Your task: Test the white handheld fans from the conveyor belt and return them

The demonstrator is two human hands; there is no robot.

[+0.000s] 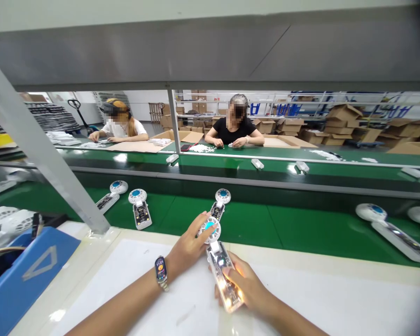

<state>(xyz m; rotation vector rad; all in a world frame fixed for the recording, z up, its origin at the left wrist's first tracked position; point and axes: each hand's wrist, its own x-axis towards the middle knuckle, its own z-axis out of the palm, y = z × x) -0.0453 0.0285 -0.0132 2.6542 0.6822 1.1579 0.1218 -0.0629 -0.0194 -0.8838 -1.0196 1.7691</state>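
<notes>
A white device (220, 267) with a round head and a long body is lifted above the white worktop, and orange lights glow along its body. My right hand (247, 282) is wrapped round the body, its thumb on the exposed circuit side. The fingers of my left hand (192, 242) rest on the round head with its blue centre; whether they pinch it is partly hidden. A smartwatch (161, 269) sits on my left wrist. Just beyond my left hand, a similar device (223, 196) lies on the green belt.
The green belt (252, 224) carries more devices at left (141, 214) and right (399, 233). A blue bin (31, 275) stands at left beside a slanted metal post (56, 140). Two people work across the line, with small white housings (257, 164) before them. A shelf (210, 51) hangs overhead.
</notes>
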